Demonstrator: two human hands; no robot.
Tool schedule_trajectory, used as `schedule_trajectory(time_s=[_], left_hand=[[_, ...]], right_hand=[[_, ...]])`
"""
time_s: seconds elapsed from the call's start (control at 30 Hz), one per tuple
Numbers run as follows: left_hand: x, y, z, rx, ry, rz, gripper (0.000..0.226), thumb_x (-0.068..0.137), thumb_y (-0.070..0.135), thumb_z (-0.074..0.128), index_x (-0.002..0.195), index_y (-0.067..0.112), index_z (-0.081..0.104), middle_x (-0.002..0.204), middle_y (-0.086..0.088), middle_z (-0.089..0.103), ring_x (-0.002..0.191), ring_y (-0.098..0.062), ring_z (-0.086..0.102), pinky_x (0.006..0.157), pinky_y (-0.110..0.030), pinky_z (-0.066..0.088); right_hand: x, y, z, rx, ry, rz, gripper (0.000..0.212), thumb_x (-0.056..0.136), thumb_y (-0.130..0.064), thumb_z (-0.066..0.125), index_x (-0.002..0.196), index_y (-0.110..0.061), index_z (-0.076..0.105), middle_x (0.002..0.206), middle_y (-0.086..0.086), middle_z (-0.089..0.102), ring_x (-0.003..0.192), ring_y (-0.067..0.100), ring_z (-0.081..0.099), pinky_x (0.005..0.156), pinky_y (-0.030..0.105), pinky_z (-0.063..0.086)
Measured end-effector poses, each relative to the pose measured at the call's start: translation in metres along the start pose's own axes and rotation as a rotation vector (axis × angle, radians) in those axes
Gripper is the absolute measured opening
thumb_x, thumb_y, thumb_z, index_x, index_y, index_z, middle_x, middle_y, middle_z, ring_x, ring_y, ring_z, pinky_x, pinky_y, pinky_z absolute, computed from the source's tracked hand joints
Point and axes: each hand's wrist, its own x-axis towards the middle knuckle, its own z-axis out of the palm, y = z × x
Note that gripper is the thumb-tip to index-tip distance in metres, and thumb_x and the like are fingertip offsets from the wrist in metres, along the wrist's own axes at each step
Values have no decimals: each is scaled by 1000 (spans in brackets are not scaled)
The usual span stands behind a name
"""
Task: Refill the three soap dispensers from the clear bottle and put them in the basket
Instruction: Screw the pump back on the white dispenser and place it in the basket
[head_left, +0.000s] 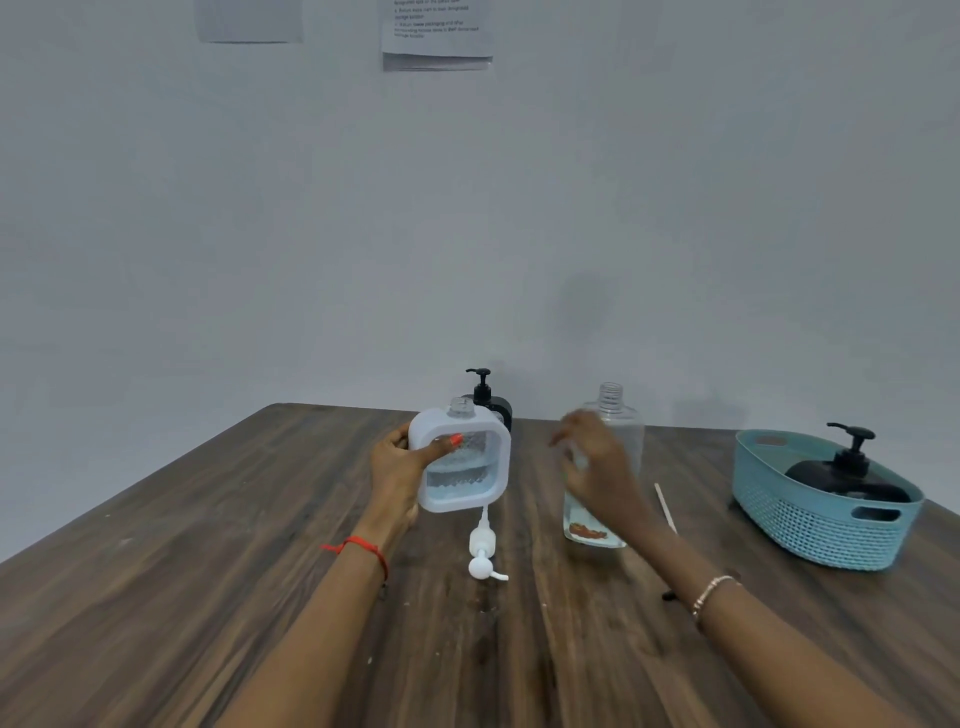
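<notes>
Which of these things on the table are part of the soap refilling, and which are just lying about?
For the job: white dispenser, gripped by the left hand; white pump on the table; clear bottle, right hand at it; black dispenser behind; second black dispenser inside the teal basket.
Lying about: thin pale stick beside the bottle; papers on the wall.

1. A plain pale grey painted wall (467, 208) fills the upper view, evenly lit.
2. Two white printed paper sheets hang up top, one centre (436, 36), one left (248, 21); the text is unreadable.
3. Below, a dark brown wood-grain table (156, 597) spreads wide.
</notes>
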Motion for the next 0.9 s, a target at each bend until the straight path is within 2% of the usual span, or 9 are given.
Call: schedule_trajectory(time_s=[0.07, 0.2, 0.4, 0.5, 0.57, 0.67, 0.73, 0.83, 0.9], left_hand=[[0, 2, -2, -6, 21, 5, 29, 64, 1, 80, 86, 14, 65, 86, -7, 68, 74, -23, 65, 67, -36, 57], [-1, 4, -8, -9, 46, 0, 31, 62, 1, 81, 85, 14, 65, 87, -7, 69, 75, -24, 66, 68, -38, 57], [-1, 6, -12, -27, 60, -6, 30, 63, -1, 81, 84, 14, 65, 86, -9, 69, 75, -25, 66, 68, -38, 57], [1, 9, -13, -37, 67, -11, 31, 61, -1, 81, 84, 12, 65, 86, -9, 69, 73, -24, 66, 64, -36, 57], [1, 12, -13, -38, 72, -7, 30, 62, 0, 81, 85, 12, 65, 86, -9, 68, 72, -24, 66, 62, -34, 57], [3, 16, -14, -40, 85, -1, 31, 62, 0, 81, 84, 12, 64, 88, -10, 68, 74, -26, 66, 67, -38, 57], [4, 19, -14, -35, 81, -1, 33, 61, 1, 82, 86, 12, 64, 90, -11, 68, 76, -27, 66, 67, -39, 57], [0, 21, -11, -36, 68, 1, 33, 62, 0, 82, 86, 11, 63, 86, -9, 68, 71, -23, 66, 54, -30, 57], [-3, 21, -7, -30, 63, 2, 31, 62, -1, 81, 85, 11, 63, 85, -9, 67, 69, -22, 65, 50, -27, 55]], right_hand=[[-11, -11, 14, 85, -376, 48, 29, 72, 13, 50, 91, -3, 66, 91, 9, 65, 83, 5, 50, 76, 25, 41], [-28, -21, 42, -107, -887, -27, 50, 80, 2, 53, 127, -16, 54, 134, 4, 50, 120, 20, 47, 96, 37, 45], [-34, -28, 62, -279, -948, -248, 36, 85, 3, 53, 119, -7, 55, 123, 10, 55, 112, 27, 52, 87, 43, 49], [-28, -23, 53, -73, -827, -61, 28, 83, -3, 59, 111, -6, 59, 114, 8, 61, 103, 21, 56, 88, 32, 48], [-15, -24, 42, 113, -595, 101, 15, 78, -1, 64, 93, -2, 63, 91, 6, 62, 82, 18, 54, 70, 21, 44], [16, -31, 19, 201, -274, 315, 12, 72, 3, 64, 68, -5, 58, 72, 3, 50, 62, 14, 45, 59, 25, 35], [42, -38, 3, 255, -147, 419, 15, 77, 0, 65, 71, -12, 58, 73, 3, 54, 59, 7, 50, 57, 24, 42], [79, -45, -17, 427, 107, 460, 10, 83, -8, 66, 92, -2, 64, 81, 8, 65, 50, -1, 57, 53, 17, 49], [99, -51, -28, 546, 237, 463, 11, 83, -8, 66, 92, -1, 64, 73, 6, 65, 48, 1, 56, 61, 32, 56]])
